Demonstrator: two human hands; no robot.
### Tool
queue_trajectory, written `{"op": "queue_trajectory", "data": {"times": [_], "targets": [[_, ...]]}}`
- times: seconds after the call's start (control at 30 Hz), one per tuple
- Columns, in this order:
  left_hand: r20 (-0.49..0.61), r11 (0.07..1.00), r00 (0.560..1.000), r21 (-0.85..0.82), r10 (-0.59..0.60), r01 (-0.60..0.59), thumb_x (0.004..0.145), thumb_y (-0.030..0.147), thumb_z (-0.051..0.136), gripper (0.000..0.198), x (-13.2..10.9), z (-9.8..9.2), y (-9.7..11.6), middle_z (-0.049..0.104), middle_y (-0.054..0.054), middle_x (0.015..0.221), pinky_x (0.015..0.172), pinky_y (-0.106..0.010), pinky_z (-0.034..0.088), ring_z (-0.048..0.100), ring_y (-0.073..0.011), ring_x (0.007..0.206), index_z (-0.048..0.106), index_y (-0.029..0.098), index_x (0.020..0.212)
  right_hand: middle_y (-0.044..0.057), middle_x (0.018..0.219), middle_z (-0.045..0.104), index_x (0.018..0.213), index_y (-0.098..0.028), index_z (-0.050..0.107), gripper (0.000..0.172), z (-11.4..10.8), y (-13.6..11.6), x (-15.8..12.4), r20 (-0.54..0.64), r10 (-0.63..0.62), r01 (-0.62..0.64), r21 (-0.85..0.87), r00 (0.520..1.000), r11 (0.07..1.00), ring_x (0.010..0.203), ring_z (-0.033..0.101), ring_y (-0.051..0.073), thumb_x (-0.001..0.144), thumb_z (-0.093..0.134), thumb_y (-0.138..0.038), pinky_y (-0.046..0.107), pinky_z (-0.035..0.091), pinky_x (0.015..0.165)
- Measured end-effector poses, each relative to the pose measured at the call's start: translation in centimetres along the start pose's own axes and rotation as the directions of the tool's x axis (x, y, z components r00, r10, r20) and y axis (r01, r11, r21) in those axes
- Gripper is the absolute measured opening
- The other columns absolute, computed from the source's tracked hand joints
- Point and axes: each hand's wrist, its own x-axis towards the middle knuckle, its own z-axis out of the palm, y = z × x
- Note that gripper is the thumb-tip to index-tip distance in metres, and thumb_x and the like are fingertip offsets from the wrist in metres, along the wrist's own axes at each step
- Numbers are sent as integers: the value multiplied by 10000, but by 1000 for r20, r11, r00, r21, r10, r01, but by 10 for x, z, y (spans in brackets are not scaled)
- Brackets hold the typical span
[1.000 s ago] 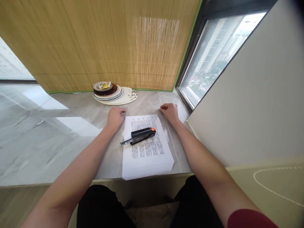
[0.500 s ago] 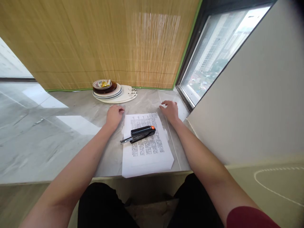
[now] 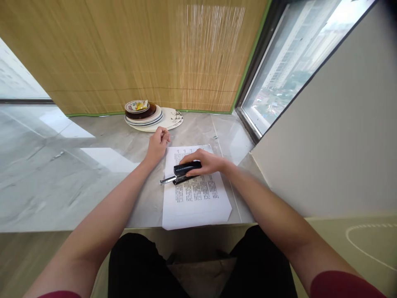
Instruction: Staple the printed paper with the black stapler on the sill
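Across the printed sheets of paper (image 3: 198, 213) lies a black stapler (image 3: 182, 169), its metal staple tray sticking out to the left. My right hand (image 3: 204, 161) has come over the stapler's right end, fingers and thumb closed around its sides. The orange part at that end is covered by the hand. Beyond the paper's far left corner rests my left hand (image 3: 159, 142), its fingers loosely curled in with nothing visible in them. It is apart from the stapler.
Behind the left hand stands a stack of plates (image 3: 144, 116) with a small yellow packet (image 3: 142, 105) on top, on an oval white board (image 3: 172, 120). A bamboo blind (image 3: 124, 54) hangs at the back. The window (image 3: 279, 74) and wall bound the right side.
My right hand has moved left from beside the paper and taken hold of the stapler. My left hand has stayed near the paper's far left corner. The view has shifted slightly.
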Motion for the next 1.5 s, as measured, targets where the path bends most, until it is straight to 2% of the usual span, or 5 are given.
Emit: {"op": "queue_trajectory", "data": {"times": [0.3,0.57,0.8,1.13,1.5], "targets": [[2,974,1000,-224,-7,7,1020,609,546,434,3,2,-4,559,-11,723,487,-281,441,502,-133,529,750,236,1103,63,1143,782,1268,-253,754,347,-7,31,-12,-577,98,-264,-212,811,941,1045,715,238,949,686,-370,393,554,983],[16,985,999,-171,41,-38,928,375,737,377,1,-5,9,775,-57,954,729,-308,598,746,-176,798,680,205,1260,74,1070,754,1291,-250,731,347,-5,53,-10,-614,85,-357,-336,785,872,1002,691,260,960,661,-329,404,540,960],[319,995,943,-21,96,-94,879,417,811,435,-7,-7,25,800,-82,1160,1085,-445,559,742,-293,1201,663,238,1247,58,1095,759,1292,-277,731,333,-3,50,-9,-552,70,-315,-363,831,877,1032,683,261,972,648,-318,400,528,977],[452,996,889,-84,77,-43,811,604,838,509,-11,-10,26,808,-103,1114,993,-407,624,784,-289,1084,740,206,1112,58,1100,757,1284,-261,732,333,-2,47,-9,-481,63,-257,-349,874,901,1018,678,265,968,661,-339,408,514,973],[474,998,878,-15,59,-59,788,439,876,378,-12,-11,28,827,-72,1028,952,-393,627,796,-285,1029,766,213,1070,39,1046,764,1284,-269,734,327,-4,43,-10,-444,56,-229,-346,894,910,1002,678,248,975,653,-340,381,517,962]]}}
